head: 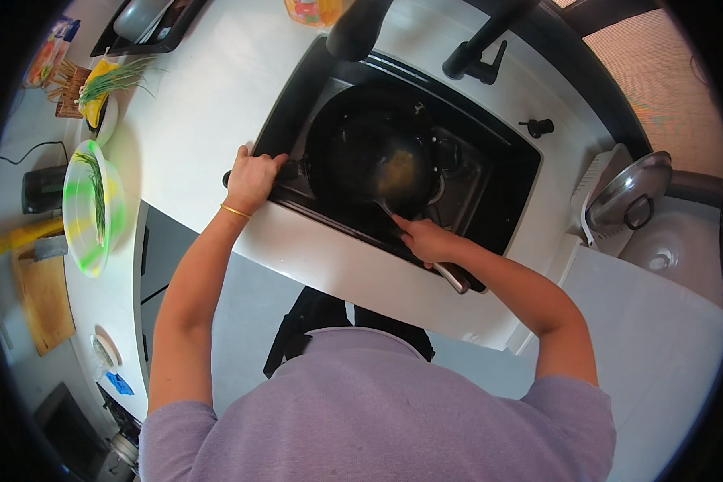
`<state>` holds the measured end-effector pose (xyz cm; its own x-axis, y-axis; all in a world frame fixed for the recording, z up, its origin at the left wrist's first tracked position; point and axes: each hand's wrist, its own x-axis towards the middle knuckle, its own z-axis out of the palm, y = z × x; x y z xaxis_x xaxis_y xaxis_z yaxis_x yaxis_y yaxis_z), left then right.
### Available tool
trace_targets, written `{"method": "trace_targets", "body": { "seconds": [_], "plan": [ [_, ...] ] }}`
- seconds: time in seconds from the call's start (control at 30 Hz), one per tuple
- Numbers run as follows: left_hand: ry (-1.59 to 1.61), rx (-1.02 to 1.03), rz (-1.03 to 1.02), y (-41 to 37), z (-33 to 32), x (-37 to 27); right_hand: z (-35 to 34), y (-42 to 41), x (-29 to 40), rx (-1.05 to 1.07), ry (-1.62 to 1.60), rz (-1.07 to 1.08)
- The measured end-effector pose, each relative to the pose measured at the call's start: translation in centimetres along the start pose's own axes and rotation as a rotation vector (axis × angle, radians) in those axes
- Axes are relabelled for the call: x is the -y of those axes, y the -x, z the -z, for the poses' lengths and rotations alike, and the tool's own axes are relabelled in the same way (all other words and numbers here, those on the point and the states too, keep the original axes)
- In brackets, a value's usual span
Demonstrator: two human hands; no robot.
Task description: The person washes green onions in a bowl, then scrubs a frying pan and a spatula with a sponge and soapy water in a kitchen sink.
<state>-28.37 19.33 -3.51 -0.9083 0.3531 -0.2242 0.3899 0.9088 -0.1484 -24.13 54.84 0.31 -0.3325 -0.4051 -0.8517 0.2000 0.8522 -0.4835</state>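
Note:
A black wok (355, 150) sits in the black sink (500, 199), with some liquid and a yellowish patch at its bottom. My left hand (254, 179) is closed around the wok's handle (290, 170) at the sink's left edge. In my right hand (428, 240) is a metal-handled utensil (453, 278); its front end reaches down into the wok, and its tip is hard to make out. A black faucet (464, 60) stands behind the sink, and a dark spout head (355, 30) hangs over the sink's back left corner.
On the left counter stand a green, yellow and white basin (86, 211) holding green stalks, more scallion-like greens (123, 78), and a black tray (178, 36) with dishes. A wooden board (42, 301) lies farther left. A metal lid (626, 187) leans at a white rack (590, 181) on the right.

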Motion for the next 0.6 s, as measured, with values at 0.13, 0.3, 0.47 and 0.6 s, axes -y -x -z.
{"method": "trace_targets", "body": {
  "seconds": [0.13, 0.3, 0.47, 0.6],
  "plan": [
    [0.001, -0.009, 0.004, -0.1, 0.1, -0.1, 0.2, 0.7, -0.2, 0.071, 0.021, -0.018],
    [0.001, -0.03, -0.008, 0.0, -0.3, 0.0, 0.9, -0.4, 1.3, 0.034, -0.023, 0.032],
    [0.005, -0.014, 0.011, 0.1, -0.2, -0.1, -0.8, -0.7, 0.4, 0.031, -0.199, 0.025],
    [-0.031, 0.022, 0.0, -0.3, -0.2, -0.1, -0.4, -3.0, 3.5, -0.1, -0.399, 0.065]
  ]
}}
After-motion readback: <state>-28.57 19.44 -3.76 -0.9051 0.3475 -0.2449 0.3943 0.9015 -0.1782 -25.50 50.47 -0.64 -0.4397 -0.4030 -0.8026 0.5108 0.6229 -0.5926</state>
